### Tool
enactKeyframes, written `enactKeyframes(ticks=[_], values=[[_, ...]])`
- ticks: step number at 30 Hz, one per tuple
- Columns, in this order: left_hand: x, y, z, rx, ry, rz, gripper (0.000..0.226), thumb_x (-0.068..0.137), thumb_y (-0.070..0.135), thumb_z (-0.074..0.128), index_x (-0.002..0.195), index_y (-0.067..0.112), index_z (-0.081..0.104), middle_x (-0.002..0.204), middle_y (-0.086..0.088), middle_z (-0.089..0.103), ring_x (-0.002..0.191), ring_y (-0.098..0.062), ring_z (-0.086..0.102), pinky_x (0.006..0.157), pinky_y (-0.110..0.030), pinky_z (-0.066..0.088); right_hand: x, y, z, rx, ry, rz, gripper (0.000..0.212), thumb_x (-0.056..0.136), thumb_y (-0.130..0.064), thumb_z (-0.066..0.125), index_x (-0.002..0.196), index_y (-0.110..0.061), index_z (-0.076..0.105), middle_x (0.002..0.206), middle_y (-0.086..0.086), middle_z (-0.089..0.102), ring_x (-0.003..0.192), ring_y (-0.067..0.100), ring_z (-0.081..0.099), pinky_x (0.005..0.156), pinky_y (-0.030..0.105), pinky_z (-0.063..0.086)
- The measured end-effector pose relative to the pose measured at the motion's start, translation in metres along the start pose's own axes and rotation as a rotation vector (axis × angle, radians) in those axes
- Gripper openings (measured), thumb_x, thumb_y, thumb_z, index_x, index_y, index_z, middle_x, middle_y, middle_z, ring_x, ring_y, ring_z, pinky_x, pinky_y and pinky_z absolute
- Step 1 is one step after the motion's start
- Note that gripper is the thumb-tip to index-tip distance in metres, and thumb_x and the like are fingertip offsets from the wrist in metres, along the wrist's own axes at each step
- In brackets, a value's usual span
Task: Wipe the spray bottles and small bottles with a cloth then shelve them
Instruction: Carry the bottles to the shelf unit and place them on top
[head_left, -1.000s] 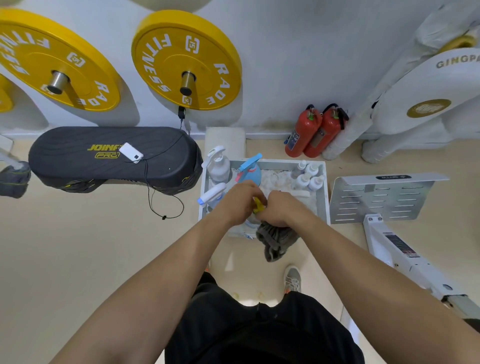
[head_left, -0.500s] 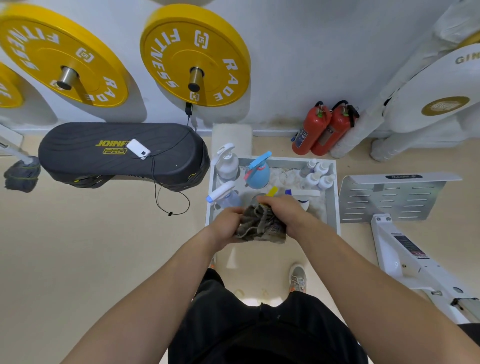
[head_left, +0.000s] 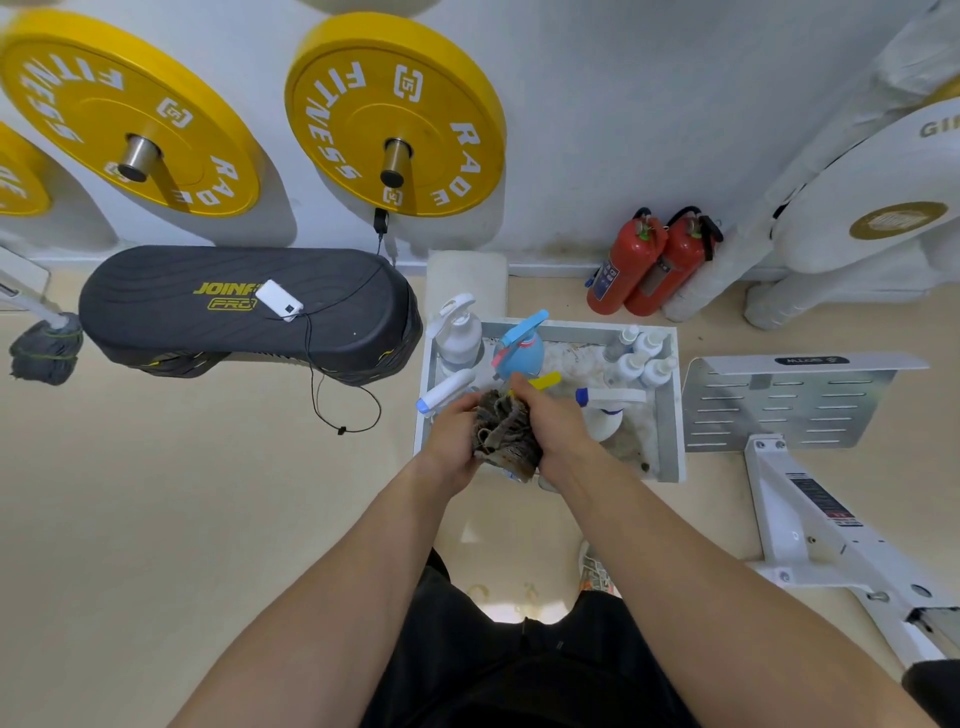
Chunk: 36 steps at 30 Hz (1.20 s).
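A spray bottle with a yellow trigger (head_left: 543, 382) is held over the front of the white tray (head_left: 670, 415), its body wrapped in a grey cloth (head_left: 504, 434). My left hand (head_left: 452, 436) grips the covered bottle from the left. My right hand (head_left: 558, 426) grips the cloth against it from the right. In the tray stand a blue spray bottle (head_left: 517, 351), a white spray bottle (head_left: 457, 338) and several small white bottles (head_left: 641, 353). A blue-tipped sprayer (head_left: 444, 392) and a white spray bottle (head_left: 605, 410) lie there too.
A black step platform (head_left: 234, 312) with a phone (head_left: 279, 300) and cable lies left of the tray. Two red fire extinguishers (head_left: 649, 265) stand at the wall. A white slotted machine plate (head_left: 789, 400) sits right. Yellow weight plates (head_left: 395, 114) hang above, and a mop head (head_left: 47, 348) is at the far left.
The cloth hung below my hands a second ago; now it is bunched up between both hands around the bottle. The yellow trigger has come into view above my right hand.
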<state>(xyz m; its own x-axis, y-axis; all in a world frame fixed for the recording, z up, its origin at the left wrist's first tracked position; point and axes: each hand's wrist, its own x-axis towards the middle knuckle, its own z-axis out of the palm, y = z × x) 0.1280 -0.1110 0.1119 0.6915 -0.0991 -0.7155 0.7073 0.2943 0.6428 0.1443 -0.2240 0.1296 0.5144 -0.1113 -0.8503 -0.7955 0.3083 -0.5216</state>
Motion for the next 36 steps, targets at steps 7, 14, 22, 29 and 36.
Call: enactKeyframes(ticks=[7,14,22,29,36], values=[[0.0,-0.004,-0.004,-0.047,0.05,0.021,0.03,0.101,0.015,0.048,0.117,-0.002,0.066,0.11,-0.022,0.071,0.095,-0.035,0.069,0.085,-0.047,0.055,0.004,-0.004,0.007,-0.077,-0.049,0.0,0.049,0.071,-0.046,0.083,0.108,-0.016,0.071,0.099,0.009,0.077,0.092,0.029,0.075,0.087,0.051,0.06],[-0.007,-0.008,-0.016,0.035,0.103,-0.076,0.027,0.094,0.008,0.05,0.111,0.009,0.072,0.102,-0.018,0.07,0.088,-0.03,0.065,0.078,-0.037,0.053,-0.009,-0.001,-0.003,-0.133,-0.044,-0.013,0.04,0.078,-0.042,0.078,0.104,-0.012,0.073,0.1,0.013,0.076,0.092,0.032,0.074,0.086,0.053,0.06],[-0.018,-0.004,-0.024,0.535,0.286,0.112,0.039,0.091,0.018,0.067,0.128,0.021,0.057,0.094,-0.002,0.069,0.064,-0.018,0.065,0.062,-0.028,0.048,-0.029,-0.026,-0.022,-0.879,0.001,-0.561,0.061,0.089,-0.017,0.056,0.145,-0.034,0.042,0.106,0.001,0.066,0.098,0.026,0.062,0.077,0.035,0.045],[-0.014,-0.004,0.002,0.663,0.245,0.387,0.014,0.093,0.03,0.07,0.107,0.031,0.068,0.086,-0.003,0.074,0.067,-0.021,0.071,0.063,-0.035,0.059,-0.001,-0.022,-0.017,-1.357,-0.066,-0.596,0.033,0.098,-0.021,0.049,0.131,-0.022,0.048,0.116,0.014,0.065,0.106,0.037,0.06,0.083,0.042,0.049],[-0.009,-0.007,0.008,0.516,0.247,0.387,0.019,0.096,0.017,0.066,0.113,0.016,0.075,0.081,-0.004,0.074,0.056,-0.004,0.067,0.054,-0.015,0.049,0.012,-0.023,-0.022,-1.402,0.126,-0.791,0.02,0.1,-0.013,0.041,0.112,-0.022,0.055,0.094,0.011,0.065,0.083,0.029,0.054,0.067,0.036,0.042]])
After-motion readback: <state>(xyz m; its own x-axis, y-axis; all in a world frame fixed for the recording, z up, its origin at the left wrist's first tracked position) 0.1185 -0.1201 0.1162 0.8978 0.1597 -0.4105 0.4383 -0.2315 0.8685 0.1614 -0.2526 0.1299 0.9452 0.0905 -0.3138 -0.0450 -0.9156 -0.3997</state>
